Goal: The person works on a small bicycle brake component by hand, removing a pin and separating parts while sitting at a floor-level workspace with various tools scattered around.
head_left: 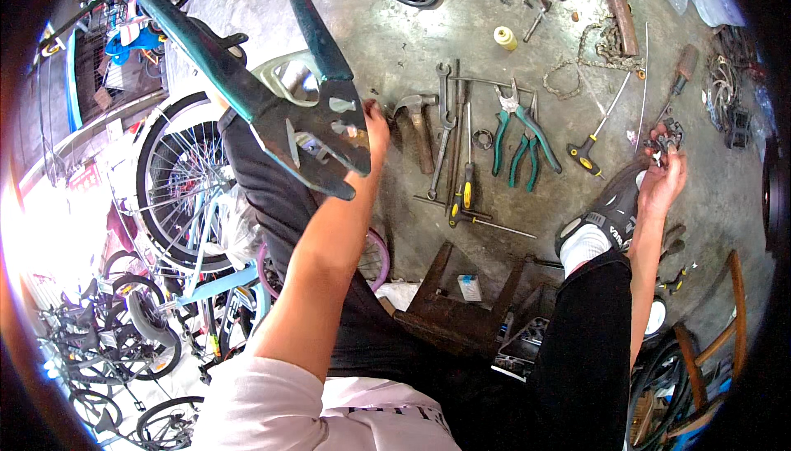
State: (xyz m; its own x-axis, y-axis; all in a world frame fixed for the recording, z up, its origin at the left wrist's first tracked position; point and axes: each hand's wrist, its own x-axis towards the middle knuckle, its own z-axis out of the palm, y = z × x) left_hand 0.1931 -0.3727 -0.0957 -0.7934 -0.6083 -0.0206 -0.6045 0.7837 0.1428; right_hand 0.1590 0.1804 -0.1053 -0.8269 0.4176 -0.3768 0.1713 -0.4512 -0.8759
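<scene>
A dark green metal bicycle frame piece [284, 113], with two tubes running into a flat plate cut with holes, rises at the upper left. My left hand [376, 126] grips the plate's right edge; most of its fingers are hidden behind the metal. Out to the right, my right hand [663, 181] is closed around a small dark metal part [665, 140], beside my shoe [614, 212]. Its exact kind is too small to tell. Between my hands lie a hammer [422, 130], a wrench [445, 121], green-handled pliers [523, 126] and yellow-and-black handled tools [467, 187].
A bicycle wheel [185, 179] stands at the left, with several bicycles [124, 327] beyond. A low wooden stool [449, 311] is close to my legs. A chain [606, 43], a small yellowish bottle [505, 37], a screwdriver [684, 68] and a T-handle tool [585, 158] lie on the concrete floor.
</scene>
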